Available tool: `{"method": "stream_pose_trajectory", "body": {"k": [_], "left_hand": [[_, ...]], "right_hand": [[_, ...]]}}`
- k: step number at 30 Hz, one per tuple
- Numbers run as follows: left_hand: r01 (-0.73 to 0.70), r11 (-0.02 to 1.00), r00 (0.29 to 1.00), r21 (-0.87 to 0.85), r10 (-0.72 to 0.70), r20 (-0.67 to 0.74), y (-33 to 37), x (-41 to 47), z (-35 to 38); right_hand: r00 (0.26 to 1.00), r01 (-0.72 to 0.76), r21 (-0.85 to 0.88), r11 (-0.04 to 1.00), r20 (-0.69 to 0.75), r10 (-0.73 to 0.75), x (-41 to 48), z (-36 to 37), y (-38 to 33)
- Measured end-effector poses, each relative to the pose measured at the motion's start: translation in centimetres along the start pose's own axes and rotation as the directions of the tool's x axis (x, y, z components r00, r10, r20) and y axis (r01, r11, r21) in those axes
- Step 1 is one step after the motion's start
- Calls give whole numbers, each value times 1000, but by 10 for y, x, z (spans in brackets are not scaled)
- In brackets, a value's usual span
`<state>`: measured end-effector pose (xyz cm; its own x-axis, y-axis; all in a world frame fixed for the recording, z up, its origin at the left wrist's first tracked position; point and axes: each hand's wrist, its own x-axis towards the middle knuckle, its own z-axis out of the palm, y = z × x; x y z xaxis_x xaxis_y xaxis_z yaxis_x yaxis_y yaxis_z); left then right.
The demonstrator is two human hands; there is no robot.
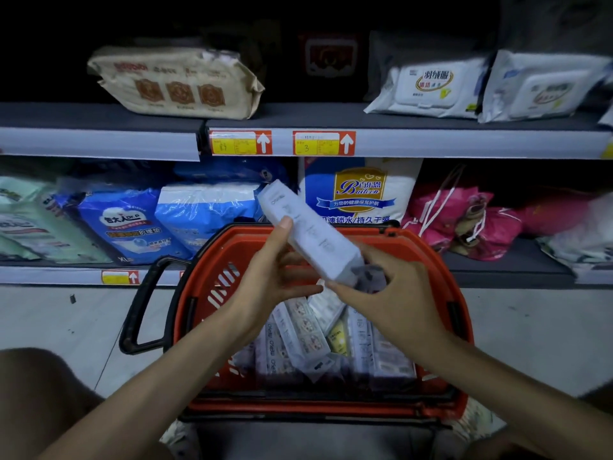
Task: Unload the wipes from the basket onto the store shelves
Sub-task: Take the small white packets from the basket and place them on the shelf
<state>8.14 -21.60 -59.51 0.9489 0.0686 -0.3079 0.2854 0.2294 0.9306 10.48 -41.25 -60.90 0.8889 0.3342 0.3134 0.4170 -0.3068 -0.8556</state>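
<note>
We hold one long white wipes pack [308, 234] in both hands above the red basket [238, 242], near the centre of the view. The pack is tilted, its long axis running from 11 o'clock, the far end, to 5 o'clock, the near end. The left hand [275, 260] grips it from the 8 o'clock side, thumb on the upper face and fingers curled beneath. The right hand [394, 287] pinches the near end at 5 o'clock, fingertips closed on the corner. The pack touches neither the basket nor a shelf. More loose packs [298, 330] lie jumbled in the basket bottom at 6 o'clock. The basket's black handle [139, 303] hangs out at its 9 o'clock side. The basket stands on the floor against the lower shelf [497, 263]. That shelf carries blue bags [122, 224] at 9 o'clock, a white and blue bag [360, 190] at 12 o'clock just behind the held pack, and pink bags [464, 220] at 3 o'clock. The upper shelf [99, 141] carries a beige pack [175, 83] at 11 o'clock and white lidded packs [431, 86] at 1 o'clock. Two yellow price tags [241, 142] sit on its front edge at 12 o'clock.
</note>
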Motion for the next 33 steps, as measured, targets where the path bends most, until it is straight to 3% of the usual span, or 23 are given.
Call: {"method": "stream_pose_trajectory", "body": {"k": [4,7,15,24,27,30,33], "left_hand": [[-29,986,998,-164,20,-58,14,-7,6],[-37,982,996,-184,21,-84,27,-16,4],[-68,980,996,-186,57,-68,65,-37,10],[-341,938,938,65,344,-41,143,-36,25],[-413,905,901,101,422,-99,178,-36,34],[-457,881,882,121,467,-70,212,-38,43],[-542,820,834,184,552,-2,242,-35,43]], "right_hand": [[919,393,-359,847,127,-372,3,-1,5],[870,492,-442,750,230,-435,7,-6,-6],[885,462,-394,795,263,-383,7,-22,-45],[879,475,-335,813,140,-456,55,-52,-109],[874,482,-254,839,63,-483,76,-61,-133],[870,483,-178,857,-16,-493,96,-71,-155],[914,403,80,912,-80,-398,116,-81,-180]]}}
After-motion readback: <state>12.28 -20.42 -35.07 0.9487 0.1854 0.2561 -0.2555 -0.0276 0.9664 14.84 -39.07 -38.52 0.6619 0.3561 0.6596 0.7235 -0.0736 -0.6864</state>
